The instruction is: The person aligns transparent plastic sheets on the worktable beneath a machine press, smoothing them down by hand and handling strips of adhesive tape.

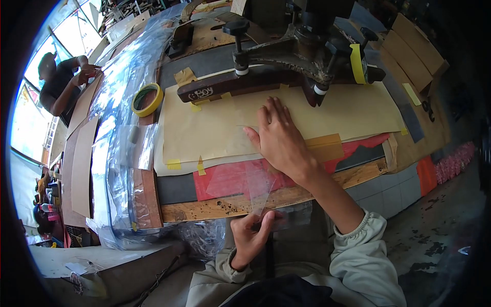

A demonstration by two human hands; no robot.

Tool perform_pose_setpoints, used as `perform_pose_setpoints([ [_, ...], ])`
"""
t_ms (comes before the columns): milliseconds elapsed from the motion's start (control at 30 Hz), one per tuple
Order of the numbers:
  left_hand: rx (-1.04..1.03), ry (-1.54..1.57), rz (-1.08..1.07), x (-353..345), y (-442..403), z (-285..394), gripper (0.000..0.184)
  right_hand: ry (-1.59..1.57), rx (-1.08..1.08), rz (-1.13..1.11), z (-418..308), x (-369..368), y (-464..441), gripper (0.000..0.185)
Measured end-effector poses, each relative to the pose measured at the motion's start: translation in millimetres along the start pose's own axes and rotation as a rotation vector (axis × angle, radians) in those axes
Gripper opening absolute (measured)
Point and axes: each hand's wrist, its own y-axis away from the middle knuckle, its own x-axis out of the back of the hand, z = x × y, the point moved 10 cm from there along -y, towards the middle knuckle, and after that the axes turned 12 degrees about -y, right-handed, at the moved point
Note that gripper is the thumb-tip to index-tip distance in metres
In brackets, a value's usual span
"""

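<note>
My right hand point(280, 138) lies flat with fingers spread on a cream paper sheet point(204, 128), just below a dark wooden bar point(235, 86) pressed down by a metal clamp frame point(276, 48). Near the table's front edge my left hand point(250, 236) is closed in a pinch on a clear plastic sheet point(253, 184). This plastic runs from the paper's front edge down to my fingers. Yellow tape pieces point(174, 164) stick to the paper's edges. Red material point(220, 179) and a brown paper strip point(325, 148) show along its front side.
A yellow tape roll point(147, 100) stands left of the paper, by a wide clear plastic sheet point(120, 102). Yellow tape point(358, 64) hangs from the clamp's right side. Scissors point(428, 111) and an open cardboard box point(414, 51) are at right. Another person point(64, 84) works at far left.
</note>
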Motion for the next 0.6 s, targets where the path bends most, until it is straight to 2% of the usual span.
perform_pose_setpoints([
  [233, -0.007, -0.040, 0.004, 0, 0, -2, 0.013, 0.046, 0.030, 0.056, -4, 4, 0, 0.054],
  [333, -0.006, -0.043, -0.006, 0, -1, 0, 0.013, 0.002, -0.021, 0.006, -10, 11, -2, 0.052],
  [600, -0.003, -0.025, 0.022, 0, 0, -8, 0.016, 0.155, 0.059, 0.049, -19, 14, -3, 0.032],
])
